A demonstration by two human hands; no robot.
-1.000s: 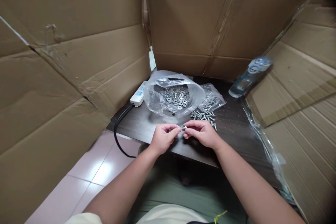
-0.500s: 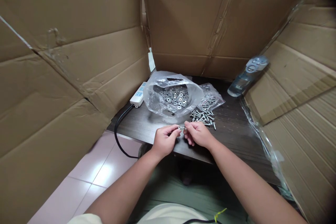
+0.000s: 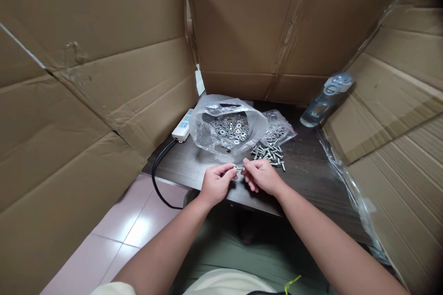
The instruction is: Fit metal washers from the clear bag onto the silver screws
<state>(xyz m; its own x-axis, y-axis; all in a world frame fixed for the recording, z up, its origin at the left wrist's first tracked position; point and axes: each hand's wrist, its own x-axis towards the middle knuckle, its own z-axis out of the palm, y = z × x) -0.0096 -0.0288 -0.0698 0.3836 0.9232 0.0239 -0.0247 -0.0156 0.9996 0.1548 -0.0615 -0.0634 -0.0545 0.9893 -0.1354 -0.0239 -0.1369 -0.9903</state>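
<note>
The left hand (image 3: 217, 184) pinches a small metal bolt (image 3: 239, 168) between thumb and fingers, above the table's near edge. The right hand (image 3: 262, 176) has its fingertips at the bolt's right end; whether they press on it, I cannot tell.

Just beyond the right hand lies a pile of bolts (image 3: 267, 153), with a clear bag (image 3: 285, 132) of more bolts behind it. Left of these, an open plastic bag (image 3: 259, 125) holds washers (image 3: 232, 128). A power strip (image 3: 183, 125) sits near the left edge, its black cable (image 3: 153, 173) dropping toward the tiled floor (image 3: 136, 235).

The dark wood-grain table (image 3: 311, 170) shows as open surface between the bolt pile and the right cardboard wall (image 3: 391, 115). A water bottle (image 3: 316, 109) leans at the far right. Cardboard also closes off the left and far sides, limiting room there; the near side is open.
</note>
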